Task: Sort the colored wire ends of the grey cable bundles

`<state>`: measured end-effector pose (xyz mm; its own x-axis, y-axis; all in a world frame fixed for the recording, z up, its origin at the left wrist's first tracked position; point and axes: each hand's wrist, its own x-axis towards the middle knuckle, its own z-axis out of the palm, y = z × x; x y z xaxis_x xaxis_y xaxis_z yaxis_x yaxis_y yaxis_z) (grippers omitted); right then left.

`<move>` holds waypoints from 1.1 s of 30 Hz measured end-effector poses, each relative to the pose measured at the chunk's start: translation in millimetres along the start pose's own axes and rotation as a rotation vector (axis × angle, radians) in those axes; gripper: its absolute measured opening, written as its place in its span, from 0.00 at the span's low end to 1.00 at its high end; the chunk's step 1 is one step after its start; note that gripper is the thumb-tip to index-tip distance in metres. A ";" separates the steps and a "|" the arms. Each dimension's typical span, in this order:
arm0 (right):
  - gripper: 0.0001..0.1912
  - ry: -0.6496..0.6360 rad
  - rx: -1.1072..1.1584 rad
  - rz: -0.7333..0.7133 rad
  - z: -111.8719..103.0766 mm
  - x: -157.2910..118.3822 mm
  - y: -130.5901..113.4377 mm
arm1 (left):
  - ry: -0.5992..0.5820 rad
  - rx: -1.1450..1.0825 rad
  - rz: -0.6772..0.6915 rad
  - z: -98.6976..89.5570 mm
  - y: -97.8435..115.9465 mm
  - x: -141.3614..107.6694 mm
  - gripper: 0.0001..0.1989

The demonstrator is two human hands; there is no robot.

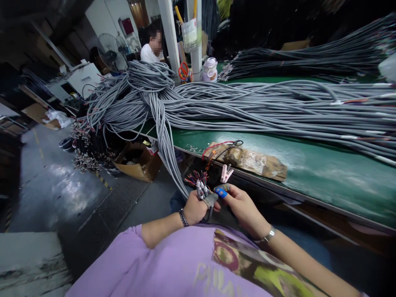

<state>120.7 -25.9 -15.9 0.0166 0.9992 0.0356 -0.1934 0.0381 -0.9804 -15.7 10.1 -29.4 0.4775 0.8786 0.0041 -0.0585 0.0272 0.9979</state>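
Low in front of my body, my left hand (195, 209) is closed round the ends of several grey cables (168, 150), which hang down from the bench. Thin coloured wires (198, 178) fan out above that fist, past white sleeves at the cable ends. Close beside it on the right, my right hand (244, 207) has its thumb and fingertips pinched together. A blue covering is on its thumb, and grey coverings are on fingers of both hands. What lies in the right pinch is too small to make out. A pink clip (227, 173) sits at the bench edge just above the right hand.
Long grey cables (247, 105) lie along the green bench (312, 152). A taped wooden block (256, 161) with a red wire is at its front edge. Black cables (297, 62) lie behind. A cardboard box (139, 163) stands on the floor; a person (150, 53) sits beyond.
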 end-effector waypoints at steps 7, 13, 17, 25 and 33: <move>0.19 -0.001 0.021 0.006 -1.2 1.0 -1.7 | 0.007 0.004 -0.032 2.4 3.8 -1.1 0.26; 0.19 -0.070 -0.049 0.003 -0.4 1.5 -2.3 | -0.037 0.059 -0.054 4.1 12.7 -4.3 0.26; 0.21 0.045 -0.116 -0.015 -0.5 3.0 -2.8 | 0.022 -0.011 -0.058 4.4 8.2 -2.6 0.28; 0.23 0.068 -0.138 0.001 -12.9 0.0 -1.7 | 0.083 -0.008 -0.015 2.4 3.5 -0.9 0.27; 0.22 0.116 -0.184 -0.021 -8.6 -3.1 -7.2 | 0.125 -0.053 -0.009 0.8 -5.3 1.7 0.25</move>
<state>130.5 -29.4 -10.7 0.1332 0.9901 0.0442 -0.0093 0.0459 -0.9989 -14.0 11.1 -34.6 0.3658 0.9305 -0.0165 -0.1025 0.0579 0.9930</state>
